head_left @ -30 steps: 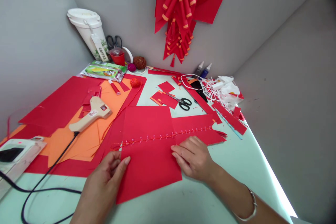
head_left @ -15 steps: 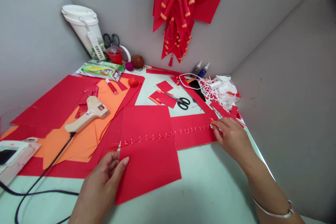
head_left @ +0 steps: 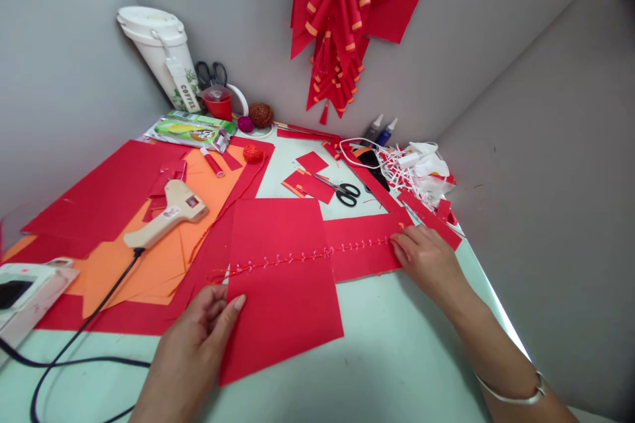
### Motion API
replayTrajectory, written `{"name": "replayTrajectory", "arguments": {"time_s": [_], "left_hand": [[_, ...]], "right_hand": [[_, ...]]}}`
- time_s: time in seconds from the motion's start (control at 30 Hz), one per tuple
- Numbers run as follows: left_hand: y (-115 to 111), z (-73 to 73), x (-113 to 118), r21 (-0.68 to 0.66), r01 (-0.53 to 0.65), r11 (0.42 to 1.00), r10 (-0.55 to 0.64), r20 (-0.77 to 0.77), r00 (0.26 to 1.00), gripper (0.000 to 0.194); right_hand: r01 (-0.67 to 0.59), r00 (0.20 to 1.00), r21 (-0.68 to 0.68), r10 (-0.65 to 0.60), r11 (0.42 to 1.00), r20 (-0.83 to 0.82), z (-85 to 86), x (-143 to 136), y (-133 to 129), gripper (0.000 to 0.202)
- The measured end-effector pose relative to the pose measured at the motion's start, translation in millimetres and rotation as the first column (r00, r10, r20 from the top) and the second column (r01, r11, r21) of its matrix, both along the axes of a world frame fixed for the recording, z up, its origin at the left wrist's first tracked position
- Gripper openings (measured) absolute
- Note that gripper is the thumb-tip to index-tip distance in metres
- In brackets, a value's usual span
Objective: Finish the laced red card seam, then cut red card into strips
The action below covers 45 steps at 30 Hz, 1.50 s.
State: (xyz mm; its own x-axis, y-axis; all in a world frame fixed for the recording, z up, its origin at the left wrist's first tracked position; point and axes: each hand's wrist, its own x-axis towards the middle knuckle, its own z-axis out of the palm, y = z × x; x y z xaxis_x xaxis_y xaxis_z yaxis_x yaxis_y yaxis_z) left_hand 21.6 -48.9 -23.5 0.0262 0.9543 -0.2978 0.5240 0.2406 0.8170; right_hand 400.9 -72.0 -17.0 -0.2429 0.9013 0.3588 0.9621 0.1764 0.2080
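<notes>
Our left hand [head_left: 201,330] is pinching the flat red paper sheet [head_left: 285,317] at its nine-o'clock edge, thumb on top. The thin red, pink-flecked cord [head_left: 290,259] is running across it toward three o'clock, where our right hand [head_left: 429,261] is pressing its fingers together; whether they're pinching the cord, we cannot tell.

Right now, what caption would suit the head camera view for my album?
Left hand holds a red sheet; right hand at the red cord lying across it.
</notes>
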Motion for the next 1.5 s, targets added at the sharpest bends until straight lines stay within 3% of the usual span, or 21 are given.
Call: {"name": "replayTrajectory", "arguments": {"time_s": [0.2, 0.4, 0.7, 0.97, 1.5], "left_hand": [[-0.1, -0.5, -0.4, -0.014, 0.004, 1.000, -0.004, 0.019, 1.000, 0.046], [0.1, -0.6, 0.2, -0.025, -0.003, 1.000, 0.003, 0.008, 1.000, 0.047], [0.6, 4.1, 1.9, -0.057, -0.005, 0.998, 0.006, 0.019, 1.000, 0.046], [-0.1, 3.6, 1.0, -0.056, 0.009, 0.998, -0.008, 0.016, 1.000, 0.044], [-0.5, 5.4, 2.0, -0.015, -0.012, 1.000, 0.012, 0.020, 1.000, 0.047]], "right_hand": [[0.005, 1.000, -0.005, -0.005, 1.000, -0.015, -4.0, 1.9, 3.9, 0.023], [0.066, 0.988, 0.019, -0.063, 0.998, -0.139, -6.0, 5.2, 2.4, 0.017], [0.147, 0.915, -0.048, -0.154, 0.988, -0.374, -6.9, 7.6, -4.1, 0.011], [0.161, 0.859, -0.084, -0.182, 0.983, -0.479, -10.2, 12.1, -7.7, 0.009], [0.033, 0.872, -0.022, -0.039, 0.999, -0.488, -6.9, 4.2, -14.8, 0.027]]}}
